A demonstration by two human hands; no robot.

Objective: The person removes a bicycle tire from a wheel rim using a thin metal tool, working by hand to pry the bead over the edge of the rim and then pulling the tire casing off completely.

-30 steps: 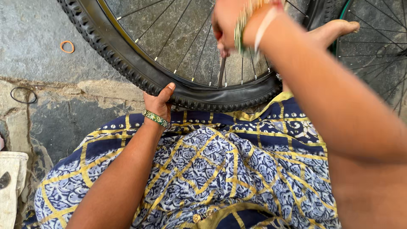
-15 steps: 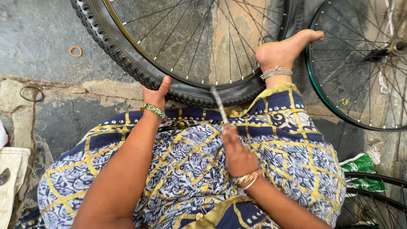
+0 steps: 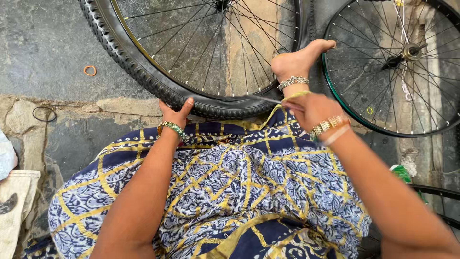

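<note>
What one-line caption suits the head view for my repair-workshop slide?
Left hand grips the knobby tyre while the right hand holds a thin metal tool at its rim.

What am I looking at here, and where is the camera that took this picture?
The camera sits on a person's head and looks down, so you see their own two arms and lap, covered by a blue and yellow patterned cloth. No machine is involved, only bare hands. The left hand grips the knobby tyre of a bicycle wheel lying on the stone floor. The right hand holds a thin metal tool pointed at the tyre's edge; it is blurred, so its kind is unclear. The person's bare foot rests on the wheel. A second wheel, without a tyre, lies to the right. A small orange ring and a black ring lie on the floor.
</note>
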